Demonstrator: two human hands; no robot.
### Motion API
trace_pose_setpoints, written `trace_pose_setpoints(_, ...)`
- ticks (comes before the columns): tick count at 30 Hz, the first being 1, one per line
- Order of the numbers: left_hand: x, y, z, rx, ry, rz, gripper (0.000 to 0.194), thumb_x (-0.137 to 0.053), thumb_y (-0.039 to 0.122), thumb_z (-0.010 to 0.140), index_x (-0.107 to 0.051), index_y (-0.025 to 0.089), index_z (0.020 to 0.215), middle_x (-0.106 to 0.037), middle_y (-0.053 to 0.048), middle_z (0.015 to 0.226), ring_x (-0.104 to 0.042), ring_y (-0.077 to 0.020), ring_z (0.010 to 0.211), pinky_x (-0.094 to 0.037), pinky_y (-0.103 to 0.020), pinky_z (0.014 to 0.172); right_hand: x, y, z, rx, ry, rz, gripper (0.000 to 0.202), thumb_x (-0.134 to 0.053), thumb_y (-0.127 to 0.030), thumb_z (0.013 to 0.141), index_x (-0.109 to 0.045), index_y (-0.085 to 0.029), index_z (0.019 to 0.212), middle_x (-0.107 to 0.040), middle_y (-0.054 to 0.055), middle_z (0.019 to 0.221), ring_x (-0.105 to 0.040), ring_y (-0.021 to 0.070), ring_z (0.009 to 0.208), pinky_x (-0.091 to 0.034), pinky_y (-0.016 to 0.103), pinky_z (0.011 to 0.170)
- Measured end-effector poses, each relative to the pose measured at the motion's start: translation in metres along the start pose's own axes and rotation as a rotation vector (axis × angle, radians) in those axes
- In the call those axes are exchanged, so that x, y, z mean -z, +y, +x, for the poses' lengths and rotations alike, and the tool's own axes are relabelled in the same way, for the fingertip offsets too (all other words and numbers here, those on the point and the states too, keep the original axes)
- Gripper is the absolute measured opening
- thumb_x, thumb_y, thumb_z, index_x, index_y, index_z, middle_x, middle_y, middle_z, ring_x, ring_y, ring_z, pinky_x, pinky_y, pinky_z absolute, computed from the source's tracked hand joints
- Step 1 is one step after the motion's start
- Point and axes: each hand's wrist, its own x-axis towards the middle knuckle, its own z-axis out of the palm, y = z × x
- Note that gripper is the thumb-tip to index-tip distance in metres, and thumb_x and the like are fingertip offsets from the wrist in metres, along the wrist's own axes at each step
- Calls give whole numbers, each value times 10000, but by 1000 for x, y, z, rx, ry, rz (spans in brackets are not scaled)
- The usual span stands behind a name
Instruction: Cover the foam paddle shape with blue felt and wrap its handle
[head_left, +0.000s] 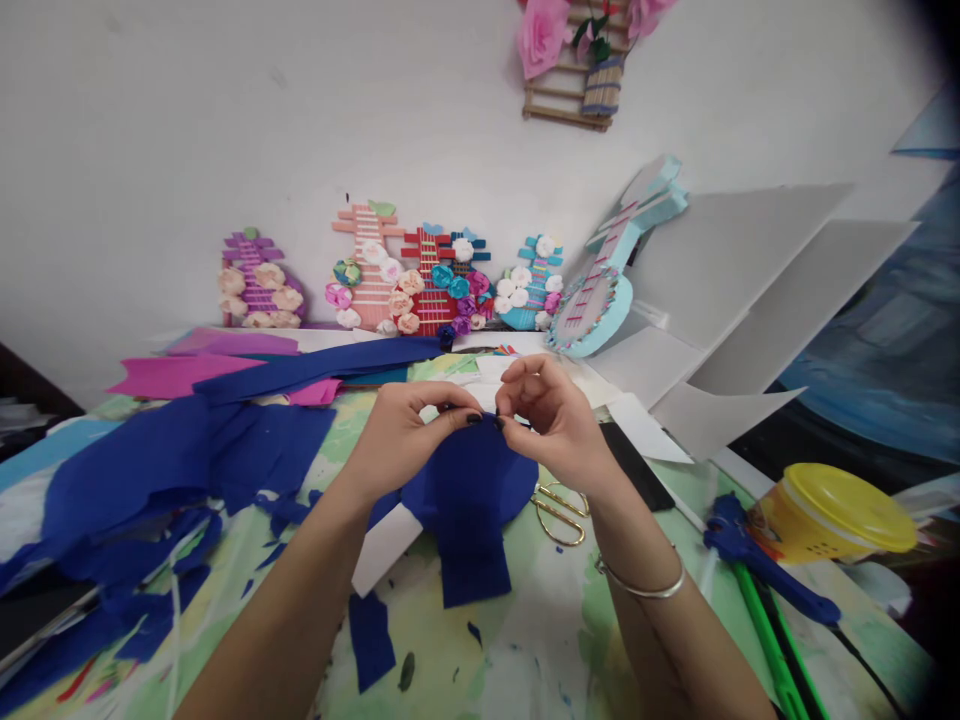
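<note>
A dark blue piece (474, 500), with a rounded body and a straight strip hanging over it, lies at the middle of the table. My left hand (420, 425) pinches its top edge between thumb and fingers. Close beside it, my right hand (551, 420) pinches the same edge with thumb and index finger, its other fingers curled. Gold-handled scissors (561, 512) rest partly under my right forearm, their blades hidden. A white piece (386, 548) sticks out at the lower left of the blue piece, near a small blue scrap (371, 640).
Blue sheets and scraps (142, 470) cover the left side, with pink sheets (161, 375) behind. Decorated small instruments (364, 265) line the wall. At right are a blue glue gun (772, 565), a yellow-lidded tub (832, 515), green tool handles (769, 640) and white boards (750, 270).
</note>
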Motion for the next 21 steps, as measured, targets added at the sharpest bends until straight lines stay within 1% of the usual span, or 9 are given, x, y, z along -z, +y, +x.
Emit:
trace_pose_setpoints(5, 4, -1, 0, -2, -13, 23, 71, -670, 194, 781, -720, 187, 731, -720, 18, 723, -641, -131, 693, -477, -219, 680, 9, -1, 0, -25, -59, 14, 352, -583, -56, 737, -435, -223, 1009, -519, -37, 757, -495, 101, 689, -413, 258, 639)
trace_pose_setpoints(9, 5, 1, -1, 29, -6, 29, 74, -676, 221, 775, -727, 187, 734, -722, 14, 712, -643, -136, 684, -481, -225, 666, 14, -4, 0, -37, -67, 17, 336, -580, -56, 744, -437, -221, 1000, -514, -38, 739, -485, 99, 668, -394, 251, 609)
trace_pose_setpoints(14, 5, 0, 1, 63, 4, 39, 84, -681, 233, 757, -730, 185, 709, -721, 7, 693, -645, -142, 674, -489, -231, 664, 22, -7, -2, -91, -112, -1, 379, -578, -30, 733, -424, -222, 1021, -522, -46, 726, -465, 89, 632, -374, 243, 581)
trace_pose_setpoints(16, 7, -2, 2, 96, 43, 31, 91, -689, 249, 741, -728, 180, 695, -722, -2, 693, -647, -150, 672, -495, -236, 657, 28, -9, -4, -97, -101, -3, 383, -579, -30, 728, -428, -223, 1023, -520, -49, 724, -459, 86, 623, -370, 236, 567)
trace_pose_setpoints(18, 10, -5, 3, 148, 112, 20, 95, -700, 264, 719, -728, 176, 695, -725, -12, 696, -647, -158, 664, -500, -244, 641, 36, -11, -4, -92, -76, -3, 370, -588, -44, 729, -444, -221, 1020, -523, -49, 723, -455, 83, 615, -368, 228, 552)
trace_pose_setpoints(21, 15, -13, 5, 207, 244, -23, 124, -725, 291, 683, -737, 174, 724, -729, -25, 710, -641, -162, 647, -507, -256, 618, 42, -15, -4, -66, 30, -38, 288, -619, -107, 748, -499, -208, 990, -542, -37, 739, -476, 84, 634, -382, 224, 556)
